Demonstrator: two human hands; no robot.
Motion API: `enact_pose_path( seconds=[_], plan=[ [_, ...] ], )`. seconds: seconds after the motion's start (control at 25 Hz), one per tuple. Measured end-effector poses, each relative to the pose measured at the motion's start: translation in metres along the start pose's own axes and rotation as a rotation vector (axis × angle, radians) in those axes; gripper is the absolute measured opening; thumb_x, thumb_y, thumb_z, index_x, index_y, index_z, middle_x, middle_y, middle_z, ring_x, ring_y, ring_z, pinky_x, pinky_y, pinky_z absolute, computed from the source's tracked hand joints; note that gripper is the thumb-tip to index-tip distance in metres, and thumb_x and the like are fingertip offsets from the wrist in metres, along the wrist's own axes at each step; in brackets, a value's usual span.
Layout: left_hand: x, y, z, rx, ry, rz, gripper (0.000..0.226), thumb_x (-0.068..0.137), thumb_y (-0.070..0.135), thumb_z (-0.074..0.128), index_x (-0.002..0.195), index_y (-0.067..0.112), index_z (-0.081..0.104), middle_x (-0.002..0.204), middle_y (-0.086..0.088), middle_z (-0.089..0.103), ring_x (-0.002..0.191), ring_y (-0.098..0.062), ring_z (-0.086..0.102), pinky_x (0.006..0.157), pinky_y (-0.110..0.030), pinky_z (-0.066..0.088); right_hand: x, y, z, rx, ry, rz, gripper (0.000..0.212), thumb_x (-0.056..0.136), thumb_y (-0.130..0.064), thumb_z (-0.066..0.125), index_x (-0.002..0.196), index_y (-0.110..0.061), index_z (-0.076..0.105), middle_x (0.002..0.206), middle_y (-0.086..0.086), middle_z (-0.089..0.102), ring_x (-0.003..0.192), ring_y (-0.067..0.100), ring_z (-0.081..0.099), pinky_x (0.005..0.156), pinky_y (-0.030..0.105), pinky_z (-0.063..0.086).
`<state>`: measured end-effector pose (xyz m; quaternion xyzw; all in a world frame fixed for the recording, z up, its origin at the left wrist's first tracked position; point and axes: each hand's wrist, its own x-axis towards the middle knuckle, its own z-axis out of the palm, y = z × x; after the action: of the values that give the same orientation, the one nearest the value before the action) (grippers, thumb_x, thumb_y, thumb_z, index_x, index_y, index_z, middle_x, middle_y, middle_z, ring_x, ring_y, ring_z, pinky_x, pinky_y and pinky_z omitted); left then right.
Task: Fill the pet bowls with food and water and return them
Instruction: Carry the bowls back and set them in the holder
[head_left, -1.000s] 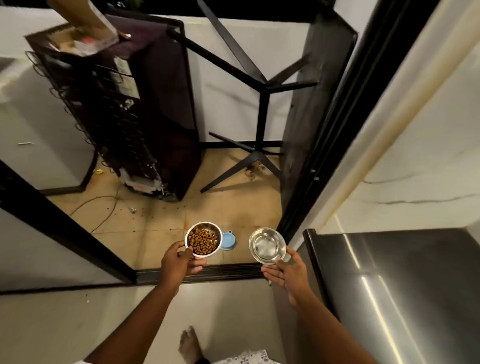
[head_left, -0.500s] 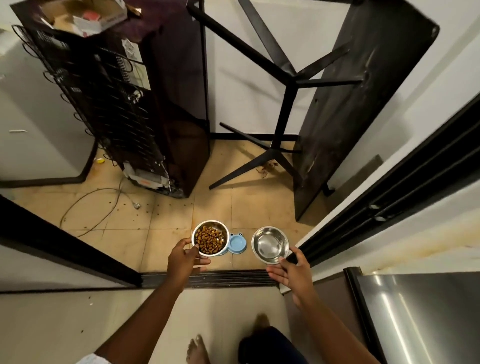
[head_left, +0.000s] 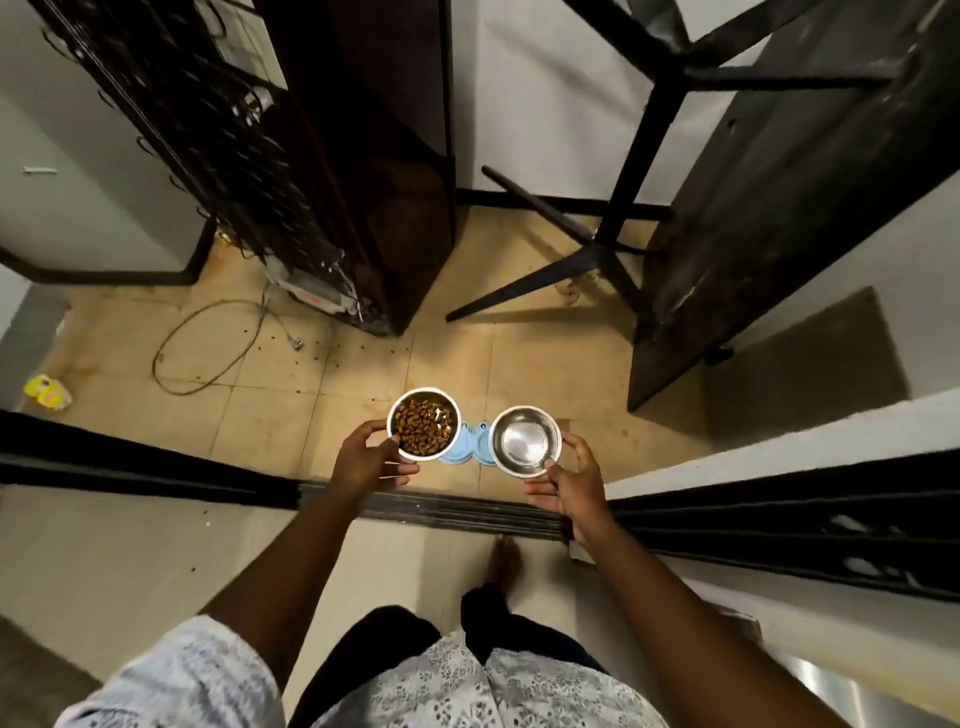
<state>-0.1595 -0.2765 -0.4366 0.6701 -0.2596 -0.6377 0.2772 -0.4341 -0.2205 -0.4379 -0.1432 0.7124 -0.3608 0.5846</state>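
Left hand gripping the near rim of the food bowl, full of brown kibble and kept level, probably so nothing tips out. Right hand pinching the near edge of the water bowl, likewise level; water inside hard to make out. Both carried side by side above the blue stand on the tiled floor, just beyond the door track. Apparently lined up over the stand's two seats, ready for lowering.
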Motion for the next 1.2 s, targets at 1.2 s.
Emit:
enact_pose_path(
  seconds=[1.2],
  plan=[
    [0.533,-0.338,0.038,0.216,-0.047,-0.273,0.028,0.095,0.008,0.059,0.122,0.013,0.052,0.079,-0.024,0.066,0.048,-0.019,0.07,0.045,-0.024,0.054,0.543,0.324,0.056,-0.314,0.073,0.13,0.039,0.105,-0.017,0.049,0.139,-0.036,0.044,0.103,0.011,0.073,0.061,0.024,0.074,0.053,0.035,0.059]
  ],
)
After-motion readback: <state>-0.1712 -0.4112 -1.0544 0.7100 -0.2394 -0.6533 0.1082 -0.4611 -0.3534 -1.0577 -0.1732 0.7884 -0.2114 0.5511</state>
